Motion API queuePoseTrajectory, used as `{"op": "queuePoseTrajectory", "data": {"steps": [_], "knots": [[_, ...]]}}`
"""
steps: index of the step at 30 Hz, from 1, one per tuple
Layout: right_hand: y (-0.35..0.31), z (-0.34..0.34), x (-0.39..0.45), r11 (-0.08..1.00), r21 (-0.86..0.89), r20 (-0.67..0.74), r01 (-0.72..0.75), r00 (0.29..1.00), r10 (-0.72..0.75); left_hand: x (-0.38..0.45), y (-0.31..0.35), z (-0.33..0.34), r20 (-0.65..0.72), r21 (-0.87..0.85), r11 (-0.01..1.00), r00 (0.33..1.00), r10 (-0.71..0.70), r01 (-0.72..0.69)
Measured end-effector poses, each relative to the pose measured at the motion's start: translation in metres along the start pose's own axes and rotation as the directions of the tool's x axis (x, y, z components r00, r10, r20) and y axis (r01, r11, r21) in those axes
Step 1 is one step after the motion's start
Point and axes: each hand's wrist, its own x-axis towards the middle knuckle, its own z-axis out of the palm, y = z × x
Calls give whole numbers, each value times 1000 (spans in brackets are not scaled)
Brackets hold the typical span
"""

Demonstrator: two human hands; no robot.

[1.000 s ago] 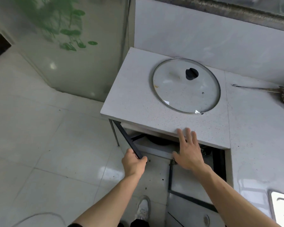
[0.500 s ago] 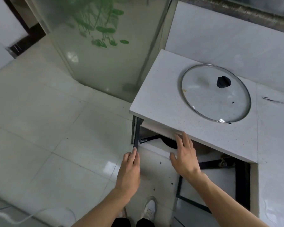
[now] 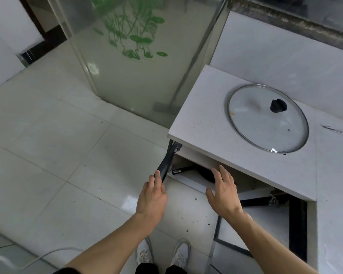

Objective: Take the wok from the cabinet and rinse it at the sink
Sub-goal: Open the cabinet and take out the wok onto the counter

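Observation:
The black wok (image 3: 204,173) lies inside the open cabinet under the white counter (image 3: 204,123), its handle (image 3: 181,170) pointing left; most of its bowl is hidden by the counter edge. The dark-framed left cabinet door (image 3: 167,162) is swung wide open. My left hand (image 3: 151,194) rests with flat fingers against that door's lower edge, gripping nothing. My right hand (image 3: 223,191) hovers open in front of the cabinet opening, just right of the wok handle and not touching it.
A glass lid (image 3: 265,117) with a black knob lies on the counter. A second cabinet door (image 3: 253,224) stands open at the lower right. A frosted glass panel (image 3: 131,56) with green print stands behind. My shoes (image 3: 162,254) are on the tiled floor.
The left cabinet door has swung further open; my left hand went from gripping its edge to flat fingers against it. My right hand came off the counter edge and lowered toward the opening.

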Motion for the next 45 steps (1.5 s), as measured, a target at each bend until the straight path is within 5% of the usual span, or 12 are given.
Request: {"op": "queuePoseTrajectory", "data": {"steps": [11,20,35,45], "knots": [[18,-13,-35,988,86,-35,-128,991,131,2,2,-6,11,-116,993,1000,-26,27],[50,-17,-96,960,18,-3,-278,961,278,11,53,-11,-12,-164,961,974,224,-223],[101,10,-81,965,160,75,-207,978,197,17,83,-9,16,-204,973,993,117,-111],[149,82,-27,956,188,30,-225,974,223,70,105,63,54,-194,972,988,143,-130]]}}
